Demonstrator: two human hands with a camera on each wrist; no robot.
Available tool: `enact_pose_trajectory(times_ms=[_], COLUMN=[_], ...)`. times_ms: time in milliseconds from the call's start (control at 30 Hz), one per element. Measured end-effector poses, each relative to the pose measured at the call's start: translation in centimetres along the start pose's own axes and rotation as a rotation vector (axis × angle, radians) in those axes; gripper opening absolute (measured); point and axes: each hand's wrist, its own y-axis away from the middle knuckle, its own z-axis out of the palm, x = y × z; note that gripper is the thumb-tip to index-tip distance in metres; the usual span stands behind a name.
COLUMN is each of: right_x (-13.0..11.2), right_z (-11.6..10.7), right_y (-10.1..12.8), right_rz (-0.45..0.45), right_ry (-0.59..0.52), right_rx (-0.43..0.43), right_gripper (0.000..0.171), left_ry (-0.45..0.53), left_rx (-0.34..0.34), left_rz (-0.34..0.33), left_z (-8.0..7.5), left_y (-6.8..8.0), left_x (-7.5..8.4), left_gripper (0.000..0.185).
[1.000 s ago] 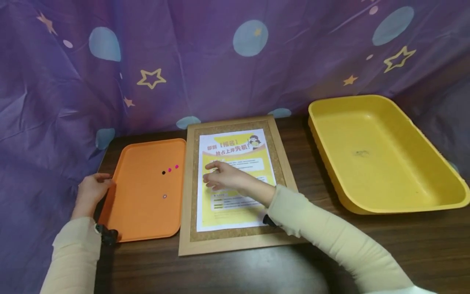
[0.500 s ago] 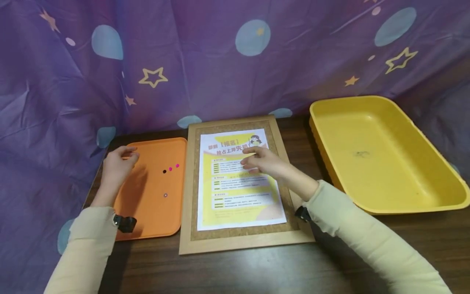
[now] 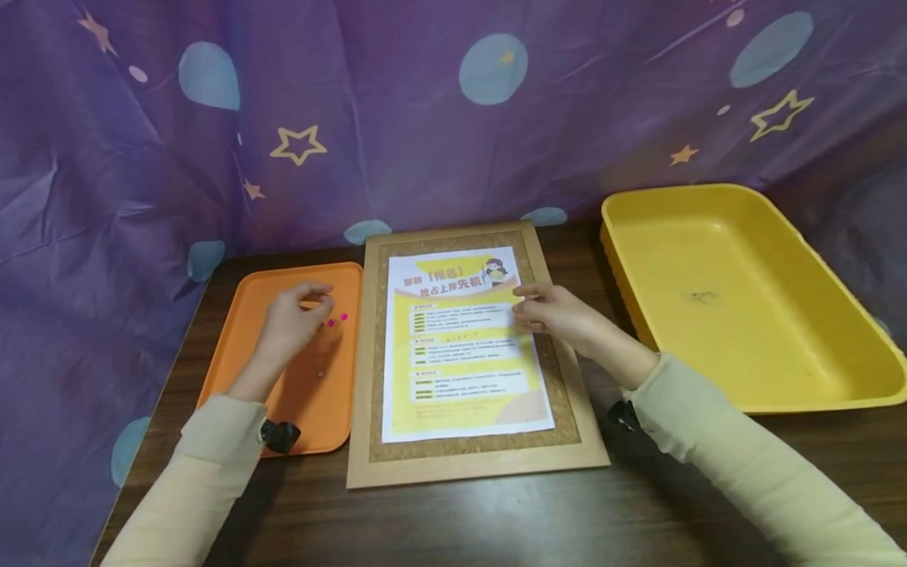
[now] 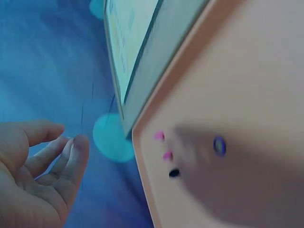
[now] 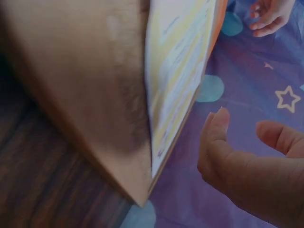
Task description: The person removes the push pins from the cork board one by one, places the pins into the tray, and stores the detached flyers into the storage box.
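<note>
My left hand [image 3: 292, 321] hovers over the orange tray [image 3: 333, 417], its fingers loosely bent with nothing between them. Two pink thumbtacks [image 4: 167, 156] and a black one [image 4: 175, 173] lie close together on the tray. Nearer me is a pale tack with a blue rim [image 4: 219, 146]. In the head view the hand hides the black tack. My right hand [image 3: 560, 316] floats above the right edge of the wood-framed cork board [image 3: 478, 465], thumb and fingers apart and holding nothing. A printed yellow poster [image 3: 460, 405] lies flat on the cork.
A large yellow tub [image 3: 708, 331] stands at the right on the dark wood table [image 3: 496, 520]. Behind, a purple curtain [image 3: 411, 118] with stars hangs down to the table. Tray and board lie side by side.
My left hand has moved from the tray's left edge rightward over the tray, toward the tacks. My right hand has shifted from the middle of the poster to its right edge.
</note>
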Motion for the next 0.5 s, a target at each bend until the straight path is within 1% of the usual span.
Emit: enact_pose_trajectory(times_ms=[200,367,500], right_x=[1.1,1.8,2.3], right_z=[-0.4,-0.6,-0.7], right_y=[0.2,0.1,0.1], right_rz=[-0.007,0.021,0.027], right_ry=[-0.009,-0.036,-0.067], right_rx=[0.014,0.011,0.006], right_gripper=[0.056,0.055,0.054], left_ry=[0.006,0.052,0.105], left_rx=[-0.064,-0.122,-0.193], left_rz=[0.0,0.018,-0.015], left_z=[2.0,3.7,4.5], left_y=[0.2,0.3,0.4], left_x=[0.7,1.1,1.4], left_gripper=[0.036,0.038,0.043])
